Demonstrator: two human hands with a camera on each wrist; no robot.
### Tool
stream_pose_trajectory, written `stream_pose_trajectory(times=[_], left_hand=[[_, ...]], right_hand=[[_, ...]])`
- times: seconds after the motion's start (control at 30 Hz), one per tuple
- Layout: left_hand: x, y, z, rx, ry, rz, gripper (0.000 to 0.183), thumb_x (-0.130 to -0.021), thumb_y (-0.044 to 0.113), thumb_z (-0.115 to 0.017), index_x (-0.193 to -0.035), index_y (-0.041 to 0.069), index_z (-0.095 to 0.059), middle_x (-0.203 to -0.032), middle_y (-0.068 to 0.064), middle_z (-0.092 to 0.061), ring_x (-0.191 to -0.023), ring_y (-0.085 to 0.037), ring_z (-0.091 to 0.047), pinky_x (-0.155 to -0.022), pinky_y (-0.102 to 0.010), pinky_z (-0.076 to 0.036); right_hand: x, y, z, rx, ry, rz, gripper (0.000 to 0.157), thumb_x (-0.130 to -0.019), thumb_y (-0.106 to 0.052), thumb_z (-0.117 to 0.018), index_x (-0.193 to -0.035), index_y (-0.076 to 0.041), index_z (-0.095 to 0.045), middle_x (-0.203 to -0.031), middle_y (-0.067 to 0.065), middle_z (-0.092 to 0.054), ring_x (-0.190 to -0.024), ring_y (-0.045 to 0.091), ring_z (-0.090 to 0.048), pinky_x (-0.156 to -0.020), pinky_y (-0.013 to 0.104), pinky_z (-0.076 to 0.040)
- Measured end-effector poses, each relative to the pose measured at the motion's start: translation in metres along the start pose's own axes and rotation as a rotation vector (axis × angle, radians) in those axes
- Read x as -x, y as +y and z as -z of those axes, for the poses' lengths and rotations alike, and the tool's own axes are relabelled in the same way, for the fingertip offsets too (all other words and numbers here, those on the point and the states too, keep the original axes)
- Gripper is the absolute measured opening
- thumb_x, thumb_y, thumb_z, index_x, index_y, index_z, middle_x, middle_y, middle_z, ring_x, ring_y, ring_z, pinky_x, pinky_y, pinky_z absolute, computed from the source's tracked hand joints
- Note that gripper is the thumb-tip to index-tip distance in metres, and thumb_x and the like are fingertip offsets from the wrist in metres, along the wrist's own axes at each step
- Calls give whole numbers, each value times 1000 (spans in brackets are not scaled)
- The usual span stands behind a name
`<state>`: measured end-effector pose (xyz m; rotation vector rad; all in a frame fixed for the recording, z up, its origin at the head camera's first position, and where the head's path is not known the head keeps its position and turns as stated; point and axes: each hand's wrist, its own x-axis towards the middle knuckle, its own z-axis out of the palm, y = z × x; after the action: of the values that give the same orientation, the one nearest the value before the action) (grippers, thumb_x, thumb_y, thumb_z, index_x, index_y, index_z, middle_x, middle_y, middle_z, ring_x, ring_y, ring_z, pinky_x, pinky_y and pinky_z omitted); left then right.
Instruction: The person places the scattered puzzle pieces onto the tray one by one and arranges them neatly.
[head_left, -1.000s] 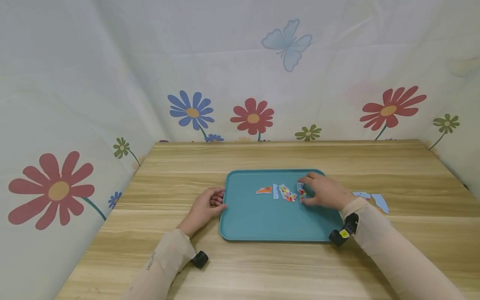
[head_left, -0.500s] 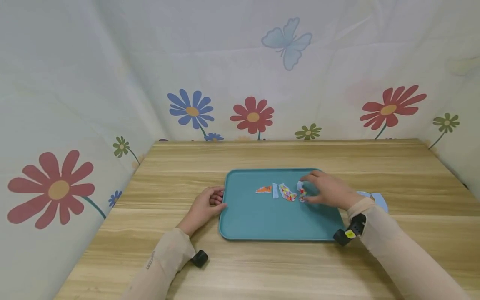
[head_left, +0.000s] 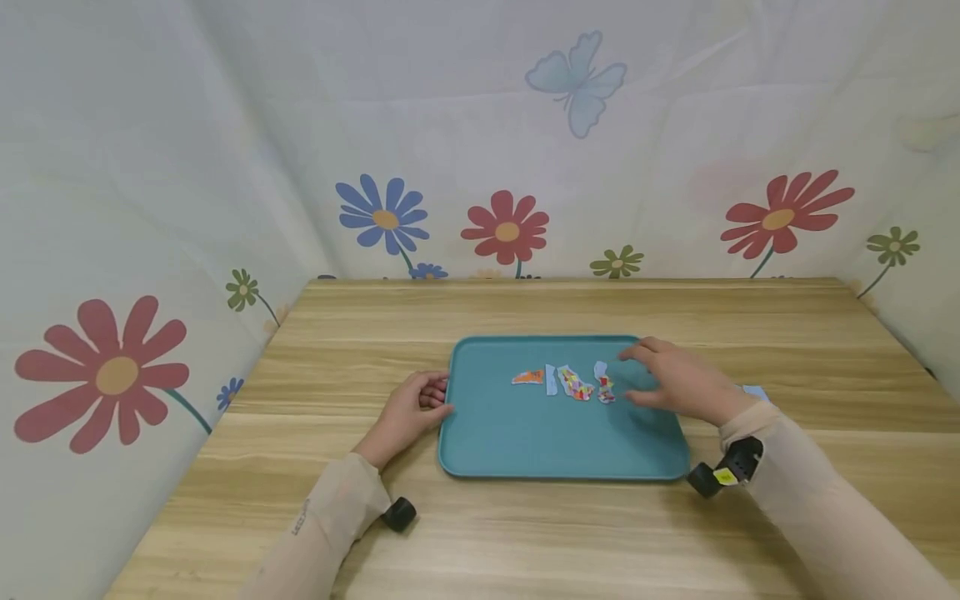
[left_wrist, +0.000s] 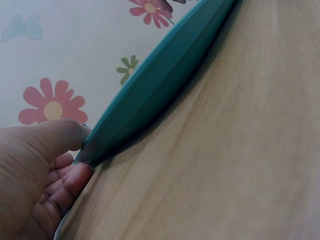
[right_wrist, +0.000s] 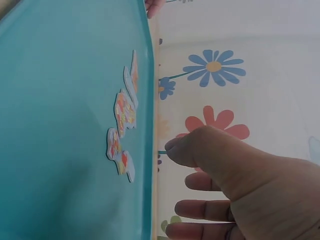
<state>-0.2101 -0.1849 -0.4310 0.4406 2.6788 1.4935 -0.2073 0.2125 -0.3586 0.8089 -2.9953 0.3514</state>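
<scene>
A teal tray (head_left: 555, 442) lies on the wooden table. My left hand (head_left: 408, 412) holds the tray's left rim; in the left wrist view its thumb (left_wrist: 65, 135) rests at the rim with the fingers curled against the edge. Four-sided and jagged puzzle pieces sit in a row on the tray: an orange one (head_left: 528, 378), a narrow pale blue strip (head_left: 551, 381), a multicoloured one (head_left: 575, 384) and a blue-and-red one (head_left: 604, 383). Over the tray's right side hovers my right hand (head_left: 678, 379), fingers spread and holding nothing, just right of the blue-and-red piece.
Right of the tray, a pale blue piece (head_left: 755, 392) lies on the table (head_left: 840, 350), mostly hidden by the right sleeve. Black wrist cameras sit on both wrists. A flowered cloth (head_left: 675, 125) hangs behind the table.
My right hand has let go of the blue-and-red piece and moved right, its fingers now apart from it. The left hand has stayed at the tray's rim.
</scene>
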Motion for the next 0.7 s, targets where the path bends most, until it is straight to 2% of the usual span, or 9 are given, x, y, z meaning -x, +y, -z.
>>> stream_pose_trajectory(times=[0.03,0.17,0.27,0.37,0.57,0.7], left_hand=[[2,6,1,-1,-4,-2,51,-85,0,-69,-131,-9,-50,-113,-22,-57,-96,-26,-61,-82,-25,-56],[1,6,1,-9,-5,-5,50,-85,-1,-68,-131,-11,-49,-114,-23,-56,-97,-28,-61,-83,-28,-56],[-3,-4,-1,-6,0,-6,52,-84,0,-70,-131,-10,-49,-114,-23,-56,-97,-28,-61,-84,-32,-57],[-3,-5,-2,7,-2,-2,54,-84,0,-71,-132,-10,-49,-116,-24,-56,-99,-31,-61,-85,-37,-56],[-2,-2,0,-4,-5,1,52,-84,2,-71,-131,-7,-51,-114,-21,-57,-96,-25,-61,-83,-26,-56],[-1,-2,1,-2,-3,8,51,-84,2,-71,-131,-6,-52,-113,-19,-58,-95,-22,-61,-81,-22,-56]], right_hand=[[2,0,1,3,0,-2,55,-81,-32,-75,-126,-4,-59,-120,18,-59,-100,29,-63,-86,50,-56],[8,-1,8,12,-1,-18,54,-82,-32,-74,-126,-5,-59,-121,18,-59,-102,30,-62,-86,50,-56],[12,0,12,20,5,-35,54,-81,-32,-75,-125,-4,-59,-122,19,-59,-104,31,-61,-86,50,-56],[17,2,16,25,13,-52,54,-81,-31,-75,-124,-4,-59,-123,19,-58,-105,32,-61,-84,50,-57],[27,9,22,18,24,-67,55,-82,-30,-74,-125,-1,-57,-124,20,-57,-107,33,-59,-84,51,-57],[33,12,27,33,42,-65,54,-82,-28,-75,-125,-1,-56,-123,20,-57,-102,33,-62,-80,49,-58]])
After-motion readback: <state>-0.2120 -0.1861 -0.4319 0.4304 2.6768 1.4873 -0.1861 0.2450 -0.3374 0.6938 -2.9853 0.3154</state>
